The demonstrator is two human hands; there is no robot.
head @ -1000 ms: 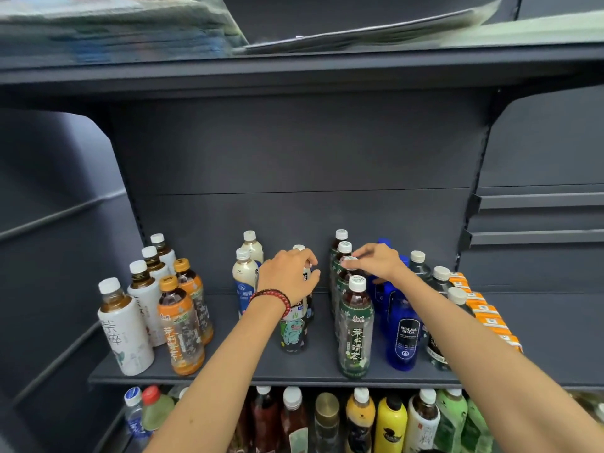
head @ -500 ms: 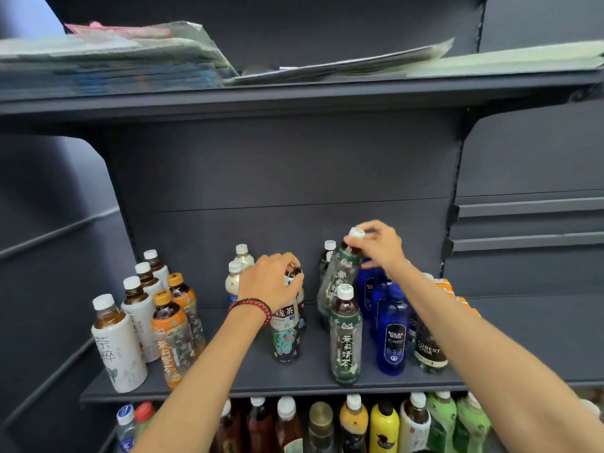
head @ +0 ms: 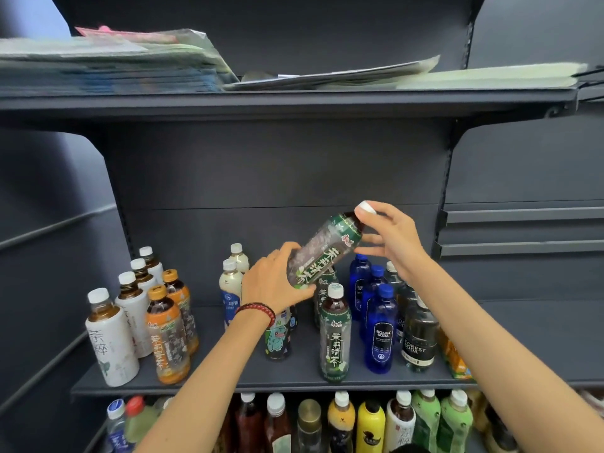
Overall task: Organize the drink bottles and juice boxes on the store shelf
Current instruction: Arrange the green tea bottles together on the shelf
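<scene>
Two labels: BOLSA SODA (head: 381,336), FOREST SODA (head: 415,347)

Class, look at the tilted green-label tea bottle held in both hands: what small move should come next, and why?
Probably bring the green-label tea bottle upright and lower it beside the matching upright bottle. The right hand pinches the cap, the left hand grips the base, and it is tilted above the shelf.

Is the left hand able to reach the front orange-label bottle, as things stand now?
Probably not at once: the left hand grips the base of the tilted green tea bottle, which the right hand holds near the cap. The path itself looks free; nothing stands before the front orange-label bottle.
</scene>
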